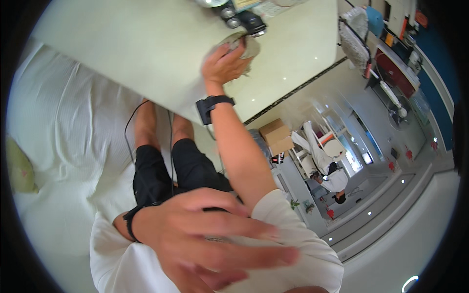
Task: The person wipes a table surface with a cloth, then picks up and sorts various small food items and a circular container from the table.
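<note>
My right hand [229, 66], a black strapped device on its wrist, is closed around a crumpled grey-beige cloth [251, 49] on the pale, glossy tabletop [154, 47]. Just beyond the cloth lie black objects with shiny round metal parts [253, 23]; I cannot tell their kind. Large and blurred, my left hand [220, 234] is raised close to the camera in front of my torso, its fingers apart and nothing visible in them. A black band circles the left wrist.
A whitish ribbed cover [73, 110] spreads at the left, with a green cushion-like thing [20, 166] on it. Thin black cables hang near my legs. Beyond the table's dark-trimmed edge are a cardboard box [276, 135], chairs and a person [335, 181] in white.
</note>
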A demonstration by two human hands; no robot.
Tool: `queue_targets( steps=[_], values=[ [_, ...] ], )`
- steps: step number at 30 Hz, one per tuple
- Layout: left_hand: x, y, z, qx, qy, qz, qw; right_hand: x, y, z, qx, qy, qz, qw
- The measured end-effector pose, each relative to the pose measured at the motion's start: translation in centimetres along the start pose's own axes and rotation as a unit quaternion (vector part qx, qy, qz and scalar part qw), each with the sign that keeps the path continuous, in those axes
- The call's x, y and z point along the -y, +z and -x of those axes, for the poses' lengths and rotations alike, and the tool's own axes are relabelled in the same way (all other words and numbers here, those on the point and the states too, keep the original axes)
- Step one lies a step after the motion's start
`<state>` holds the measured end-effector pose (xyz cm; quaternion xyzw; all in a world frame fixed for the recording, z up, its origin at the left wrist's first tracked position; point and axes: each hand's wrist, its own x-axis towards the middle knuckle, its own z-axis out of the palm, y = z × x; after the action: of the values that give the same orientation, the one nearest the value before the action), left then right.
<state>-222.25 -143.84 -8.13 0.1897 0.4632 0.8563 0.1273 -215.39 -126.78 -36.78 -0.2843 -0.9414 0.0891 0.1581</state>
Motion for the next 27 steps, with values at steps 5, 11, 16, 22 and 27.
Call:
queue_targets(
  steps=[5,11,16,22,27],
  values=[
    [-2.1,1.1,0.2,0.001,0.021,-0.020,1.000,-0.2,-0.1,0.7,0.016,0.025,0.019,0.999],
    [-4.5,0.8,1.2,-0.018,0.020,-0.062,0.998,0.1,0.6,0.8,-0.005,-0.019,-0.005,1.000],
    [-8.1,1.4,1.5,-0.026,0.037,-0.067,0.997,-1.1,-2.5,2.2,0.102,-0.109,-0.030,0.988],
    [-11.0,0.8,2.7,-0.027,0.028,-0.115,0.993,1.0,-7.4,11.8,0.265,-0.235,-0.009,0.935],
    [-12.4,0.8,3.7,-0.010,0.029,-0.148,0.989,6.0,-6.1,8.1,0.330,-0.154,-0.148,0.920]
  ],
)
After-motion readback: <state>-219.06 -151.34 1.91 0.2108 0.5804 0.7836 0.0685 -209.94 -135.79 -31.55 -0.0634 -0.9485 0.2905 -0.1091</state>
